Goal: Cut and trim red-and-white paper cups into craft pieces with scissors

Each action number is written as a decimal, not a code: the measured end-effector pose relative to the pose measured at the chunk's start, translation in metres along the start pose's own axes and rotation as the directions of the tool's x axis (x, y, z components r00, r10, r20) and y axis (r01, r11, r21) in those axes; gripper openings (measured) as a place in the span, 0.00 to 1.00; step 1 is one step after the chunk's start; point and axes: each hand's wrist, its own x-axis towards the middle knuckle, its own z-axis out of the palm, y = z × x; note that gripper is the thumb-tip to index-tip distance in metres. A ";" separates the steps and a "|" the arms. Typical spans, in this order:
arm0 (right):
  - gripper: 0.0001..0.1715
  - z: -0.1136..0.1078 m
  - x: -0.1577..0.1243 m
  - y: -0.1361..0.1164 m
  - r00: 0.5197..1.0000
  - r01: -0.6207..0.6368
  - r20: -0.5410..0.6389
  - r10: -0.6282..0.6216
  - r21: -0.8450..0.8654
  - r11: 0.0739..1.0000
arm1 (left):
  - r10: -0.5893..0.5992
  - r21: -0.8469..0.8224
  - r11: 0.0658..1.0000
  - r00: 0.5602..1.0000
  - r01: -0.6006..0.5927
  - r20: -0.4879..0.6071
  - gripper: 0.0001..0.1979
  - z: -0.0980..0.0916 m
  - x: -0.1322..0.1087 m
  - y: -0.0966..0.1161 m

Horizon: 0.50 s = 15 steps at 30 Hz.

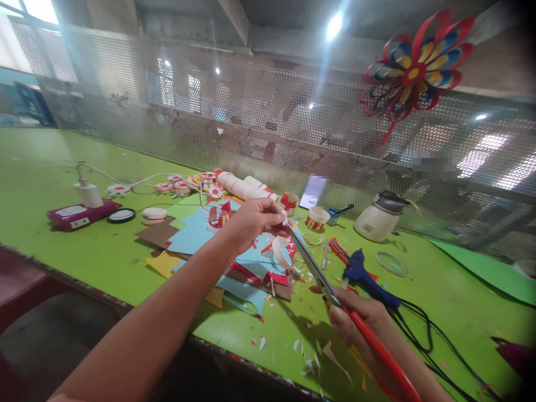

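Observation:
My left hand (256, 222) pinches a small white piece of paper (285, 220) between thumb and fingertips above the pile of paper. In my right hand (359, 317) is a pair of scissors (313, 263) with red handles. Its long metal blades point up and away, their tips at the white piece. Whether the blades touch the piece I cannot tell. Below the hands lie blue paper sheets (201, 228) and a white paper ring (283, 252). White and red paper scraps (335, 360) are scattered on the green table (234, 335) near my right hand.
On the right are a blue glue gun (360, 271) with a black cord, a roll of clear tape (392, 263) and a white kettle-like jug (379, 216). Paper cups (317, 219) and a phone (313, 192) stand behind. A purple power strip (80, 214) sits left.

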 end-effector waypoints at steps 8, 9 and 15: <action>0.34 0.003 0.000 0.003 0.980 0.165 0.123 -0.159 -0.041 0.985 | 0.005 -0.016 1.000 0.998 -0.006 -0.067 0.04 0.000 0.002 -0.002; 0.33 0.002 0.000 0.002 0.985 0.156 0.088 -0.151 -0.050 0.987 | 0.011 -0.017 1.000 0.997 -0.012 -0.076 0.05 0.000 0.002 -0.001; 0.28 0.000 0.003 -0.003 0.997 0.051 -0.055 -0.053 -0.022 0.998 | 0.039 -0.026 0.999 0.997 -0.040 -0.062 0.05 0.003 0.001 -0.002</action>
